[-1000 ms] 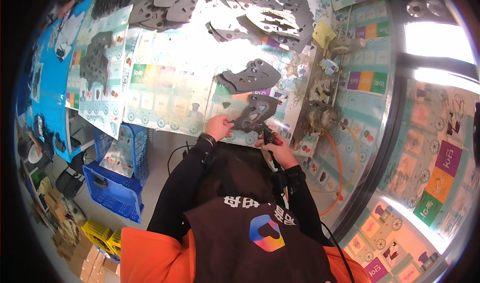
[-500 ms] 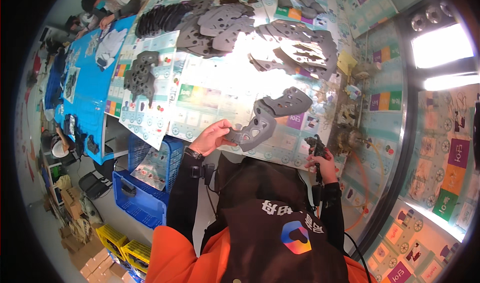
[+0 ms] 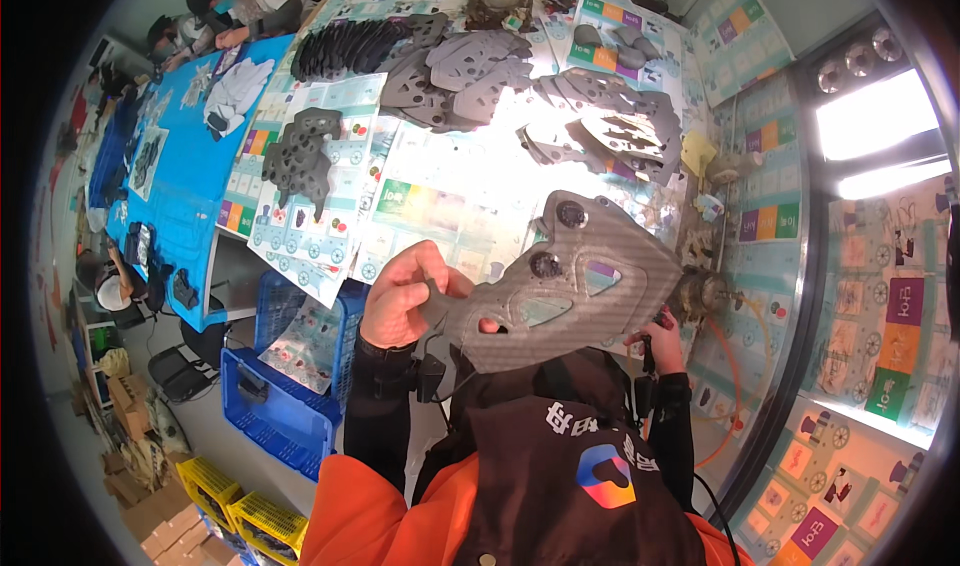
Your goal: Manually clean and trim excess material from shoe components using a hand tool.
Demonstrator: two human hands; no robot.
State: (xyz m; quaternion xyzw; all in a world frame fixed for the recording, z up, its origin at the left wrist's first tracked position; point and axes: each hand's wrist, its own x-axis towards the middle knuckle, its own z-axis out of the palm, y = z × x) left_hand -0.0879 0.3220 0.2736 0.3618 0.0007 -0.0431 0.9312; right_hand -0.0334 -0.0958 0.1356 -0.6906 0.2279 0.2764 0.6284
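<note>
A grey, flat shaped panel (image 3: 585, 321) with triangular openings and dark round spots is raised above the table's near edge. My left hand (image 3: 400, 301) pinches its narrow left end between thumb and fingers. Behind the panel's lower right edge, my right hand (image 3: 662, 341) is closed around the handle of a black spray gun (image 3: 647, 354). Most of that gun is hidden by the panel. Farther up the table lie more grey panels (image 3: 480, 71) in overlapping piles, with another dark grey stack (image 3: 302, 156) to the left.
Blue plastic crates (image 3: 275, 396) stand on the floor at left, below a blue-covered table (image 3: 190, 181) where other people work. An orange hose (image 3: 735, 376) hangs at right beside a metal fitting (image 3: 708, 291). Yellow crates (image 3: 265, 516) sit lower left.
My left hand has lifted the panel up and turned it broad side to view. It now covers most of the spray gun and the spot where another panel piece showed.
</note>
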